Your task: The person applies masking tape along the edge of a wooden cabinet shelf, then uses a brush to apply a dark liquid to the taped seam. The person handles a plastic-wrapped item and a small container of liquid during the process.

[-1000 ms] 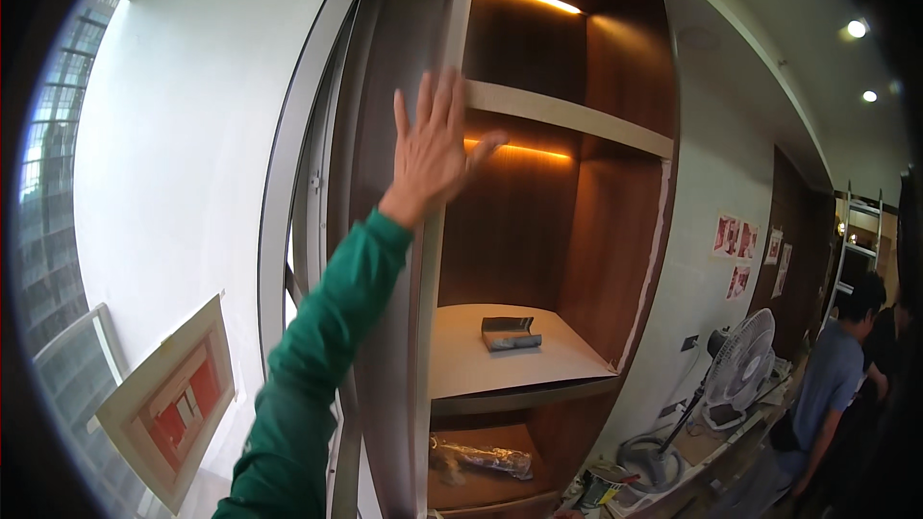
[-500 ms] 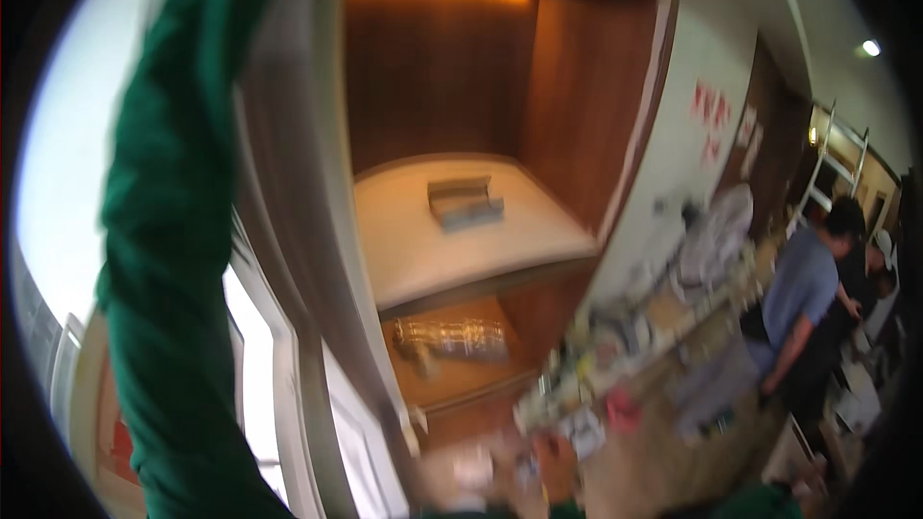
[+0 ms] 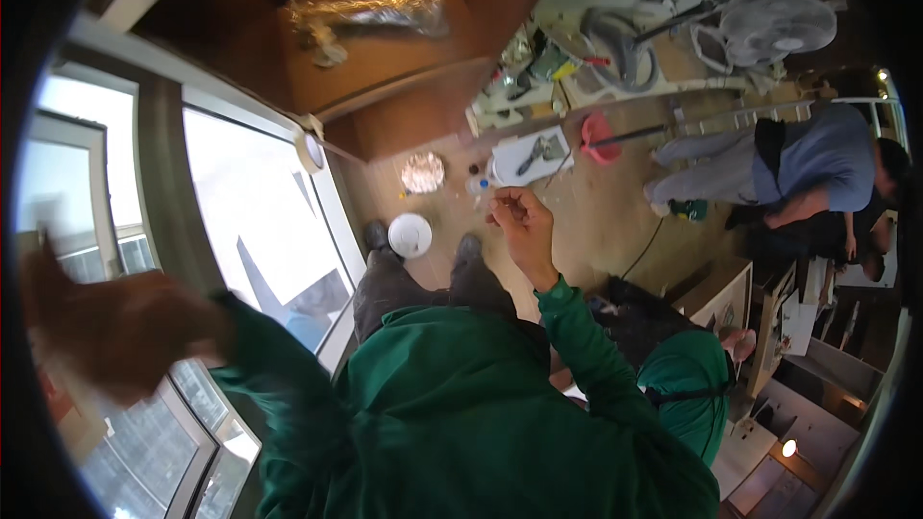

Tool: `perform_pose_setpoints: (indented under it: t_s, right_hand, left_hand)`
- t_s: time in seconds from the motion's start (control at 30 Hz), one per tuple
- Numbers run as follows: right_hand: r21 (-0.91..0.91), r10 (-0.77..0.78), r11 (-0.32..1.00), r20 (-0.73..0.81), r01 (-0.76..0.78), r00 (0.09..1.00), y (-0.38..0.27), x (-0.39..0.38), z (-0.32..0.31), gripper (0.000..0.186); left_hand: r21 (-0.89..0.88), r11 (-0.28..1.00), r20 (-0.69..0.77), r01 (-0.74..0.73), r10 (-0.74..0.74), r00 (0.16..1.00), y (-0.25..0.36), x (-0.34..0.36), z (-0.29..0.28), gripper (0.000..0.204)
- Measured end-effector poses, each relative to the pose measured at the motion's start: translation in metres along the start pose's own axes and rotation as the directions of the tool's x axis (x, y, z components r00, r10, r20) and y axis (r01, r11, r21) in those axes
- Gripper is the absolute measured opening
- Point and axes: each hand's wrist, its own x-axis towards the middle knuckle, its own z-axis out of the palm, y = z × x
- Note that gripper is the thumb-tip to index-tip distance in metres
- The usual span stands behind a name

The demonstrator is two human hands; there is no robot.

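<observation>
My left hand (image 3: 125, 327), blurred by motion, is low at the left in front of the glass window panes (image 3: 144, 442). My right hand (image 3: 519, 226) is near the middle, its fingertips pinched together on something too small to make out. It hangs over the wooden floor (image 3: 591, 211), where a white bucket (image 3: 410, 235) stands by my shoes (image 3: 469, 252). Beyond it are a round tray of pale pieces (image 3: 422, 172), a clear bottle (image 3: 478, 183), a white board with tools (image 3: 532, 156) and a red bucket (image 3: 596, 137).
The wooden cabinet (image 3: 385, 86) holds a wrapped bundle (image 3: 365, 14). A worktop (image 3: 663, 72) carries a standing fan (image 3: 774, 24) and clutter. A person in blue (image 3: 817, 154) and another in dark clothes (image 3: 865, 240) stand right; a person in green (image 3: 683, 394) crouches close by.
The view has tilted down from the cabinet to my body and the floor. My left hand, earlier raised flat at the cabinet's frame, is now low left; my right hand has come into the middle.
</observation>
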Motion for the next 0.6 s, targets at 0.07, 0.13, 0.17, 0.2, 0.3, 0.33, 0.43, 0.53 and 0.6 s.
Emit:
perform_pose_setpoints:
  t_s: [0.07,0.13,0.17,0.2,0.3,0.33,0.43,0.53,0.6]
  right_hand:
    - [-0.024,0.091,0.996,-0.035,-0.091,0.995,0.036,-0.006,-0.033,0.013]
    - [-0.088,0.229,0.968,-0.08,-0.235,0.97,0.078,-0.026,-0.068,0.013]
    - [-0.102,0.252,0.959,-0.115,-0.264,0.961,0.098,-0.035,-0.085,0.012]
    - [-0.11,0.278,0.949,-0.144,-0.295,0.95,0.117,-0.044,-0.099,0.012]
    - [-0.081,0.402,0.899,-0.238,-0.431,0.884,0.149,-0.059,-0.123,0.014]
    - [-0.061,0.448,0.876,-0.266,-0.479,0.853,0.158,-0.063,-0.127,0.015]
    - [-0.139,0.434,0.859,-0.311,-0.492,0.845,0.18,-0.068,-0.128,0.015]
    - [-0.088,0.448,0.862,-0.326,-0.499,0.832,0.193,-0.07,-0.122,0.014]
    - [-0.089,0.397,0.89,-0.332,-0.447,0.856,0.197,-0.065,-0.117,0.014]
  left_hand:
    - [0.114,0.881,0.179,0.459,-0.473,0.863,-0.012,-0.114,-0.008,0.034]
    - [0.551,0.574,0.35,0.606,-0.818,0.457,-0.022,-0.217,-0.023,0.026]
    - [0.545,0.441,0.365,0.713,-0.891,0.271,-0.022,-0.259,-0.029,0.025]
    - [0.476,0.328,0.356,0.816,-0.921,0.162,-0.019,-0.294,-0.039,0.024]
    - [0.416,0.135,0.39,0.899,-0.92,-0.042,-0.01,-0.346,-0.042,0.023]
    - [0.523,0.11,0.389,0.845,-0.913,-0.123,-0.01,-0.354,-0.041,0.022]
    - [0.641,0.26,0.515,0.722,-0.843,-0.154,-0.024,-0.381,-0.039,0.024]
    - [0.613,0.261,0.552,0.746,-0.817,-0.168,-0.039,-0.383,-0.018,0.023]
    - [0.596,0.327,0.572,0.733,-0.814,-0.101,-0.053,-0.384,-0.006,0.023]
